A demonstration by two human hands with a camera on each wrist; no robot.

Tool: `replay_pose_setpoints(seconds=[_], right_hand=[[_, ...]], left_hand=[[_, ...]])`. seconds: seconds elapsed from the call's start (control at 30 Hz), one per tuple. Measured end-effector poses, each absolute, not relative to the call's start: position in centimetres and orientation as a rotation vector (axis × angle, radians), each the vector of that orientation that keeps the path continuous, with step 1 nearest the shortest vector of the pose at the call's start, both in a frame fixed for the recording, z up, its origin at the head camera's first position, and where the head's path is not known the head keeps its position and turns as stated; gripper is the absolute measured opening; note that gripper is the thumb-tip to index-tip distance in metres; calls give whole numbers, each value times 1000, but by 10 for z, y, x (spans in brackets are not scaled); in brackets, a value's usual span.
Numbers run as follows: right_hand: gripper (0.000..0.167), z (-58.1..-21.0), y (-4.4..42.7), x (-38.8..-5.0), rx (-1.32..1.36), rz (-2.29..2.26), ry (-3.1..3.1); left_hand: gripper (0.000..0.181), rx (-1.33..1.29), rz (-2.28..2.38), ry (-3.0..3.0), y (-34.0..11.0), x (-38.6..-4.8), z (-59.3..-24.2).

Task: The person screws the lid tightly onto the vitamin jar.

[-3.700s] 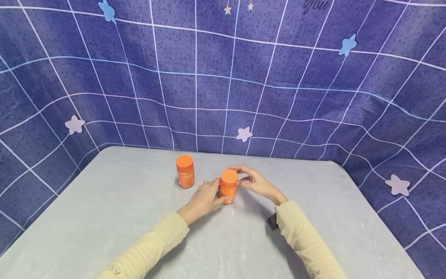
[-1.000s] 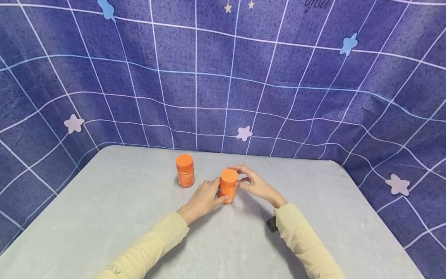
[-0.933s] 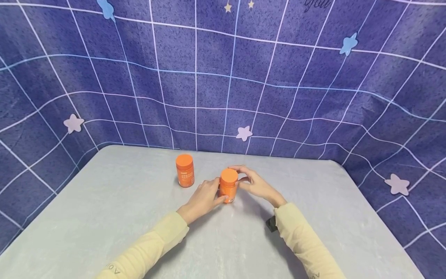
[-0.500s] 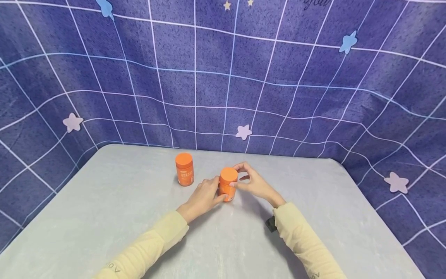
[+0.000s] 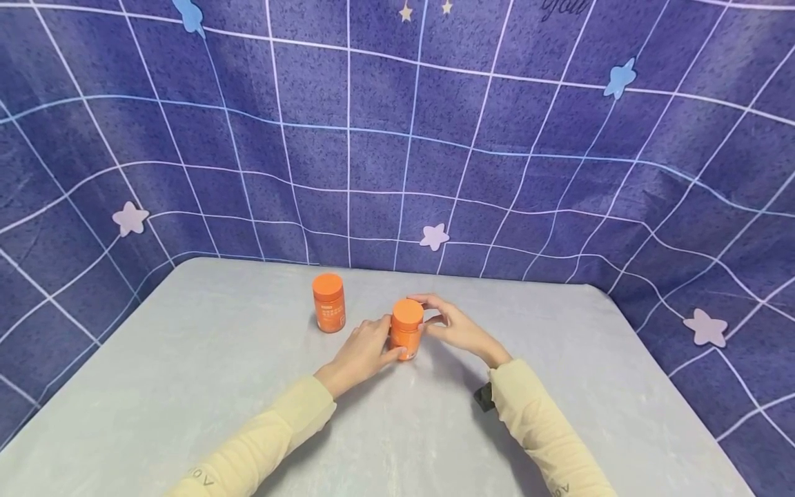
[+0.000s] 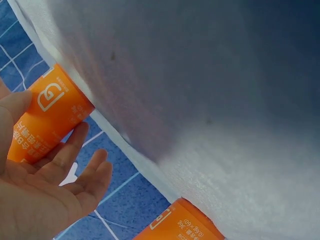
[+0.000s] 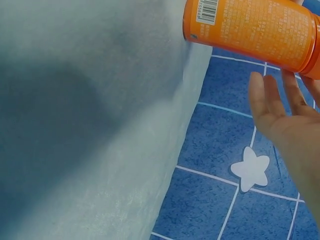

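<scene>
An orange pill bottle (image 5: 405, 342) with an orange screw cap (image 5: 407, 312) stands upright on the table between both hands. My left hand (image 5: 360, 353) grips its body from the left, thumb in front. In the left wrist view, that thumb and the fingers lie around the printed bottle (image 6: 55, 107). My right hand (image 5: 458, 327) holds the cap from the right with thumb and forefinger. The right wrist view shows the bottle's barcode side (image 7: 250, 30), the other fingers of the right hand (image 7: 290, 115) stretched out below the cap. Part of the cap lies outside that view.
A second, similar orange bottle (image 5: 330, 304) stands capped at the back left, near the left hand. The table has a grey-white cover (image 5: 205, 359). Behind it hangs a blue curtain (image 5: 373, 159) with a grid and stars. A dark device (image 5: 484, 397) sits under the right cuff.
Half a second ago the right thumb lay further across the bottle's front; now it is back at the cap's right side. The left hand and both bottles stay in place.
</scene>
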State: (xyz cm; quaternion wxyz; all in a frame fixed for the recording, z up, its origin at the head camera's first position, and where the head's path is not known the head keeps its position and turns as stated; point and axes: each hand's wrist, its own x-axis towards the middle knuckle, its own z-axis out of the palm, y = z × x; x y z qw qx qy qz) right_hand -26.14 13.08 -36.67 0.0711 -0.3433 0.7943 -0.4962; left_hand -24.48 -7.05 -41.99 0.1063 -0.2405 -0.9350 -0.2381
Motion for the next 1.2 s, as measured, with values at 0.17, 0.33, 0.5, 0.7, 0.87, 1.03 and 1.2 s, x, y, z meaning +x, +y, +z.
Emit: replay_pose_setpoints(seconds=[0.17,0.33,0.5,0.7,0.87,1.03,1.2], right_hand=[[47,-367,130,-261,-1002,-1522,2403],[45,-368,128,-260,-915,-1544,2469],[51,-370,127,-261,-911,-1540,2460],[52,-366,131,-262,-1022,-1517,2396],[51,-363,133,-262,-1076,-1490,2372],[49,-364,133,-262,-1075,-1483,2375],[44,-370,132,-267,-1052,-1514,2403]], left_hand=[[48,-701,-688,-2776,-71,-245,-420],[49,-697,-700,-2775,-71,-245,-419],[48,-707,-692,-2763,-71,-245,-420],[47,-710,-693,-2757,-71,-245,-421],[47,-705,-704,-2766,-71,-246,-420],[48,-698,-691,-2782,-72,-245,-420],[49,-694,-683,-2787,-71,-245,-421]])
